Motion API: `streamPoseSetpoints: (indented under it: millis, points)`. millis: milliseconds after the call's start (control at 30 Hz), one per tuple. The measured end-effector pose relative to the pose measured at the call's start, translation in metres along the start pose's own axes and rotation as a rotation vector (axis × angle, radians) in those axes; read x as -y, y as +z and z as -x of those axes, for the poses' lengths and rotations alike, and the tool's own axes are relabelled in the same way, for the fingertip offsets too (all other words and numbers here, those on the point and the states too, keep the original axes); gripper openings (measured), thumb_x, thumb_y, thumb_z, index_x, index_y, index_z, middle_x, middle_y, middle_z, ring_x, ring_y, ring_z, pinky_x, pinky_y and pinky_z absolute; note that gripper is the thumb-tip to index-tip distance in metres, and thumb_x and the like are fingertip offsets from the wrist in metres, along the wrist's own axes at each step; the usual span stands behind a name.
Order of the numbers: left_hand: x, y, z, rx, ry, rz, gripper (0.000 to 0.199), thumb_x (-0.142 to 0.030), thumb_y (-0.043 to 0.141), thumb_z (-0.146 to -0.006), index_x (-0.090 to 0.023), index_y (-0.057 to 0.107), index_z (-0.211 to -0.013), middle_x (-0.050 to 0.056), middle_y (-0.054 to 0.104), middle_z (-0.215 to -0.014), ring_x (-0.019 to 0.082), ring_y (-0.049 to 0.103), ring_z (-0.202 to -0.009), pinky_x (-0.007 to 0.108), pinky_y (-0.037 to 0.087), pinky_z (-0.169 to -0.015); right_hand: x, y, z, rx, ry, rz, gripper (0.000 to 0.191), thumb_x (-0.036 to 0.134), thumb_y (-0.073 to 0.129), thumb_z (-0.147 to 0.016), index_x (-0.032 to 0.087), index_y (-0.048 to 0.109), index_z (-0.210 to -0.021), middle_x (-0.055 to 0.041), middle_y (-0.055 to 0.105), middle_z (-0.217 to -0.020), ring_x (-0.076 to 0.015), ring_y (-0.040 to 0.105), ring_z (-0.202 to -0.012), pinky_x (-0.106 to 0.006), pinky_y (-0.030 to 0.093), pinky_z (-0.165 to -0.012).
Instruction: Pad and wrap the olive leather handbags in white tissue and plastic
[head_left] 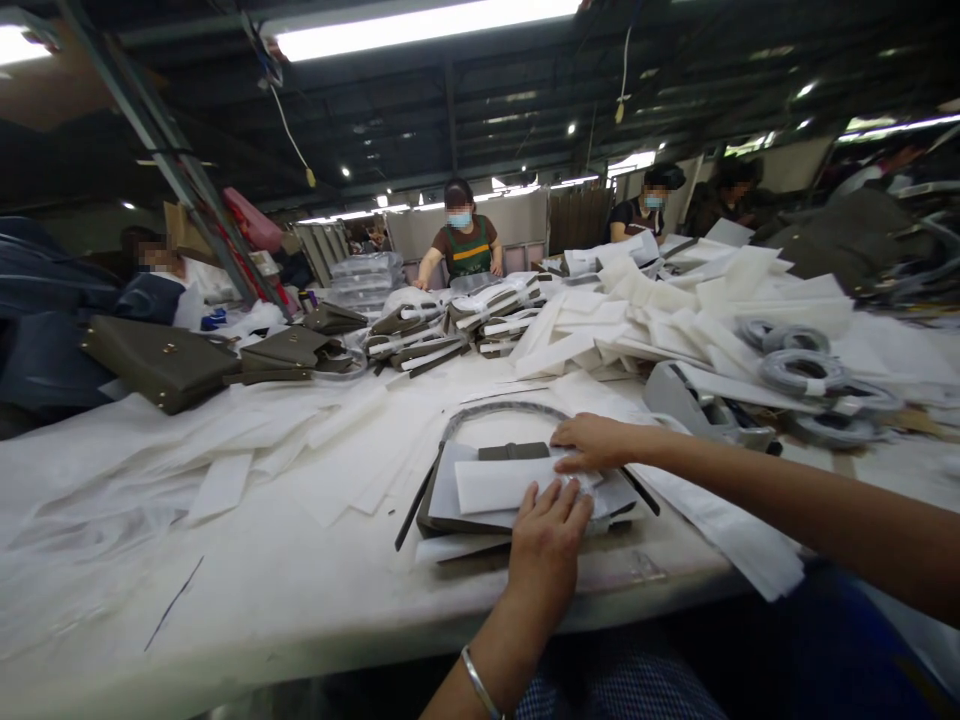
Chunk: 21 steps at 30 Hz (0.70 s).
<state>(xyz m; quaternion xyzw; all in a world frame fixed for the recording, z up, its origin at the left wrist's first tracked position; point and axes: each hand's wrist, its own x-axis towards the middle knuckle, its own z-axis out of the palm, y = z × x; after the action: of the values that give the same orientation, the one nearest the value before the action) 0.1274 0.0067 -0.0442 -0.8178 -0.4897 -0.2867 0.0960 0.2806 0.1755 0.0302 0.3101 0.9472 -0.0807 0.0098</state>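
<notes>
A dark olive handbag [459, 522] lies flat on the table in front of me, with white-grey sheets over it. Its curved handle [510, 408], in clear wrap, arches away from me. A white foam-like strip [491, 486] rests across the bag, just below a dark olive tab [514, 452]. My left hand [547, 530] presses on the strip's right part with its fingers spread. Further back, my right hand [596, 442] rests over the strip's right end and the bag's upper right, fingers apart. Some crumpled clear plastic shows beside my fingers. What lies beneath both palms is hidden.
White sheets [300, 430] spread over the left of the table; a large heap of them [675, 300] lies at right. Wrapped handle coils [802, 372] sit right. Olive bags [165, 360] stand left, stacked bags [420, 330] behind. A masked co-worker [469, 245] stands across the table.
</notes>
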Motion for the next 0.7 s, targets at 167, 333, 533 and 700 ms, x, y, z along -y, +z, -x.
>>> streamPoseSetpoints:
  millis: [167,333,533,700]
  points:
    - [0.0,0.0,0.001,-0.03,0.001,0.001,0.029,-0.022,0.049,-0.099,-0.028,0.061,-0.124,0.001,0.062,-0.137,0.022,0.059,-0.125,0.047,0.046,-0.11,-0.007,0.004,-0.004,0.177,-0.008,-0.011,0.07,0.069,0.054,-0.083,0.016,0.067,-0.127,-0.0179,0.064,-0.131,-0.0336,0.059,-0.12,-0.04,0.042,-0.101]
    - [0.001,0.001,0.001,-0.008,0.007,-0.01,0.03,-0.023,0.048,-0.099,-0.028,0.06,-0.126,0.0,0.06,-0.139,0.02,0.057,-0.127,0.047,0.045,-0.111,-0.02,0.005,-0.025,0.274,0.037,-0.071,0.077,0.074,0.063,-0.072,0.016,0.07,-0.122,-0.0157,0.069,-0.121,-0.0312,0.065,-0.106,-0.034,0.047,-0.088]
    - [0.002,0.003,0.002,0.006,0.016,-0.032,0.031,-0.023,0.05,-0.098,-0.027,0.061,-0.128,0.003,0.061,-0.139,0.022,0.056,-0.128,0.046,0.046,-0.11,-0.012,0.009,-0.038,0.224,0.148,-0.109,0.067,0.07,0.04,-0.09,0.016,0.078,-0.097,-0.0135,0.076,-0.095,-0.0268,0.068,-0.088,-0.032,0.047,-0.077]
    - [0.002,0.001,0.004,0.011,0.024,-0.029,0.033,-0.023,0.05,-0.098,-0.027,0.059,-0.13,0.004,0.058,-0.141,0.022,0.054,-0.131,0.048,0.045,-0.111,0.003,0.009,-0.009,0.11,0.164,-0.099,0.055,0.059,0.041,-0.094,0.021,0.072,-0.118,-0.0143,0.069,-0.124,-0.033,0.061,-0.118,-0.046,0.039,-0.101]
